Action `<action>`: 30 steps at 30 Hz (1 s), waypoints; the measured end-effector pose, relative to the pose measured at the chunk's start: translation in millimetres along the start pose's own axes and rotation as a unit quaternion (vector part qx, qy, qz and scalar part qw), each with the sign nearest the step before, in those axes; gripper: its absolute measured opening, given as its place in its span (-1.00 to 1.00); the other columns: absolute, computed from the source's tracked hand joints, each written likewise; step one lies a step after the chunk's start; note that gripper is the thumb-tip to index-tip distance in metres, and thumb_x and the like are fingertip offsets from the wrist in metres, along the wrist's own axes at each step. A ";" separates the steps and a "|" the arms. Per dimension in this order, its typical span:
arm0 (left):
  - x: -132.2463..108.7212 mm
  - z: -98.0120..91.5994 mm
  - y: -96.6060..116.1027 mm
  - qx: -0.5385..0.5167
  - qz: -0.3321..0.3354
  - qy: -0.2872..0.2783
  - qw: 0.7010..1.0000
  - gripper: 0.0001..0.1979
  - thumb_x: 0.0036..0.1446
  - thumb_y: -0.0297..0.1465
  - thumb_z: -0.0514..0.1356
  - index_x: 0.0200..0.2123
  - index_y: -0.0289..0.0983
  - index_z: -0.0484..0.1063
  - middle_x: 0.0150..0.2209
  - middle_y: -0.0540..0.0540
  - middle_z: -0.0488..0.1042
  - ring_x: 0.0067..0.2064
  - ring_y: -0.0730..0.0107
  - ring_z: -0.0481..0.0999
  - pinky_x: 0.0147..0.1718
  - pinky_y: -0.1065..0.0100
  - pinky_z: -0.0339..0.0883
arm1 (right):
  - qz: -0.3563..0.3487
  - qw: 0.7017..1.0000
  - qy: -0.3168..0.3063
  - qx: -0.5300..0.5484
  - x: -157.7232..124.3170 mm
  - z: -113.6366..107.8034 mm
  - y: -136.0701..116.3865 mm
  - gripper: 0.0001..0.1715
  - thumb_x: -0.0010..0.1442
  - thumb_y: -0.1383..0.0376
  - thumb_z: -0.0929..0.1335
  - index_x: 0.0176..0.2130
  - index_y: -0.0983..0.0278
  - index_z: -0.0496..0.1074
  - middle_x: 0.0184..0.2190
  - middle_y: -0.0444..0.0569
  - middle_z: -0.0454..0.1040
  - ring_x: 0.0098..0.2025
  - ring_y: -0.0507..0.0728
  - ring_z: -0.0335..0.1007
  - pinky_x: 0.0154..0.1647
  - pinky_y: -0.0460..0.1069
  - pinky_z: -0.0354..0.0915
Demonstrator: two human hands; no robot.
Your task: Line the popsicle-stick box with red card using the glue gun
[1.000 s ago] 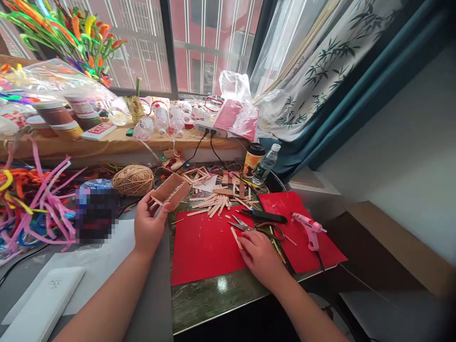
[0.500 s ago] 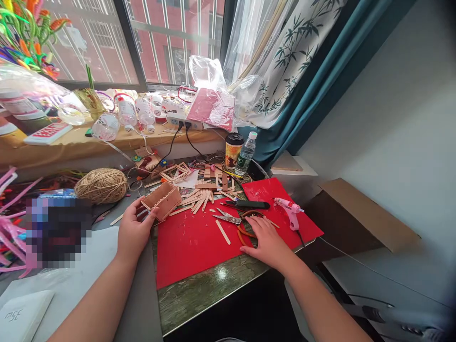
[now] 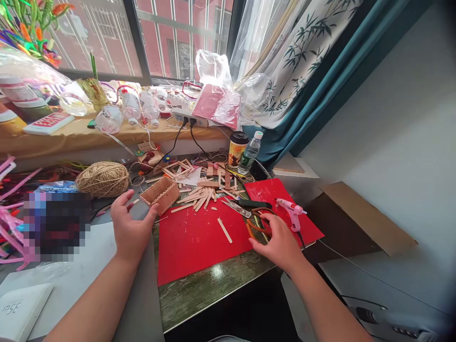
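Observation:
My left hand (image 3: 131,232) is open, thumb and fingers spread, just in front of a small open box made of wooden craft sticks (image 3: 166,203). The box rests tilted at the left end of the stick pile; the thumb tip is close to its near corner. My right hand (image 3: 280,241) has its fingers curled round the orange handles of a pair of scissors (image 3: 242,209), whose blades point to the upper left. One loose craft stick (image 3: 224,231) lies on the red sheet (image 3: 192,254) between my hands.
A pink glue gun (image 3: 292,211) stands on the right red sheet. A dark-handled tool (image 3: 254,204) lies behind the scissors. Several craft sticks (image 3: 203,197) are heaped at the back, near a cup (image 3: 235,151) and a water bottle (image 3: 250,154). A twine ball (image 3: 103,179) sits left.
My left hand has let go of the stick box and opened. My right hand has closed round the scissors' handles, and the scissors have shifted right and away from me.

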State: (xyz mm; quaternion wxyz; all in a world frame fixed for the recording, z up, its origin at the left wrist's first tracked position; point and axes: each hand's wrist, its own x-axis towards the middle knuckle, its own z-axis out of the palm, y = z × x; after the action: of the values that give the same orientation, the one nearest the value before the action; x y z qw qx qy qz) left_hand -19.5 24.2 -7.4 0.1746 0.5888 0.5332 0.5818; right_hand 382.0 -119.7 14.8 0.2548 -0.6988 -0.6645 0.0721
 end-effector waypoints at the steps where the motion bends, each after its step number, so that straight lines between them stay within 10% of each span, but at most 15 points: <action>1: -2.5 -1.5 4.5 0.023 0.049 0.019 0.998 -0.25 0.13 -0.20 0.48 0.32 -0.17 0.31 0.37 -0.25 0.28 0.42 -0.15 0.28 0.41 -0.20 0.20 | 0.010 1.000 0.004 0.006 3.1 -2.7 -1.8 -0.30 0.12 0.09 0.55 0.16 0.20 0.36 0.10 0.17 0.52 0.10 0.38 0.53 0.07 0.24 0.51; 4: -11.6 -3.7 15.4 0.050 0.169 -0.050 0.983 -0.51 0.18 -0.31 0.44 0.15 -0.09 0.47 0.18 -0.16 0.51 0.28 -0.07 0.45 0.39 -0.20 0.22 | 0.024 0.999 0.027 0.023 14.8 -5.1 -6.4 -0.45 0.14 0.10 0.54 0.05 0.19 0.40 0.01 0.11 0.56 -0.01 0.33 0.57 -0.01 0.20 0.51; 7: -24.5 0.3 26.0 0.040 0.234 -0.316 0.918 -0.66 0.29 -0.35 0.33 0.11 0.00 0.54 0.09 -0.10 0.61 0.19 0.05 0.56 0.26 -0.02 0.40 | 0.018 0.998 0.055 0.037 32.3 -0.9 -12.6 -0.47 0.15 0.08 0.54 0.02 0.19 0.40 -0.03 0.08 0.58 -0.02 0.34 0.57 -0.02 0.18 0.50; 11: -47.8 13.0 39.7 0.061 0.229 -0.531 0.813 -0.37 0.27 -0.14 0.37 0.38 0.06 0.38 0.46 -0.15 0.33 0.47 -0.14 0.29 0.39 -0.16 0.25 | -0.088 0.994 0.051 0.024 74.6 12.7 -27.4 -0.46 0.20 0.18 0.51 0.10 0.23 0.36 0.04 0.17 0.53 0.10 0.38 0.49 0.14 0.24 0.41; 15: -63.7 21.2 42.1 0.091 0.225 -0.603 0.760 -0.14 0.25 -0.05 0.37 0.53 0.04 0.13 0.57 -0.18 0.07 0.57 -0.21 0.06 0.49 -0.34 -0.06 | -0.149 0.989 0.007 0.016 135.5 40.7 -42.5 -0.56 0.17 0.27 0.51 0.01 0.24 0.40 0.02 0.13 0.54 0.11 0.34 0.43 0.20 0.19 0.34; 22: -62.9 15.4 39.5 0.113 0.207 -0.631 0.739 -0.15 0.23 -0.24 0.38 0.51 0.08 0.15 0.58 -0.08 0.00 0.58 -0.19 0.03 0.48 -0.31 0.00 | -0.174 0.982 -0.070 -0.006 203.9 91.0 -56.9 -0.45 0.07 0.30 0.58 0.03 0.27 0.48 -0.04 0.11 0.60 0.02 0.31 0.50 0.10 0.14 0.39; 28: -60.8 14.8 44.9 0.103 0.233 -0.603 0.756 -0.37 0.18 -0.38 0.37 0.33 -0.03 0.45 0.48 -0.15 0.30 0.49 -0.16 0.28 0.44 -0.26 0.16 | -0.151 0.987 -0.055 -0.022 156.9 71.9 -59.7 -0.43 0.25 0.24 0.54 0.20 0.26 0.43 0.28 0.21 0.44 0.34 0.36 0.29 0.36 0.21 0.20; 30: -62.7 16.8 45.5 0.077 0.256 -0.584 0.767 -0.58 0.23 -0.42 0.31 0.16 -0.10 0.58 0.32 -0.17 0.52 0.36 -0.02 0.49 0.39 -0.09 0.30 | -0.126 0.990 -0.064 -0.028 118.7 59.1 -57.1 -0.64 0.36 0.20 0.47 0.10 0.25 0.46 0.12 0.14 0.55 0.20 0.30 0.41 0.26 0.16 0.29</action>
State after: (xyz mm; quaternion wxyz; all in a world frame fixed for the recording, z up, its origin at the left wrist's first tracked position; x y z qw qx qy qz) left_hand 29.8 -37.8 -5.6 0.2507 0.9409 0.2014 0.1060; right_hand 317.7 9.6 18.0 0.1989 -0.6101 -0.7642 0.0650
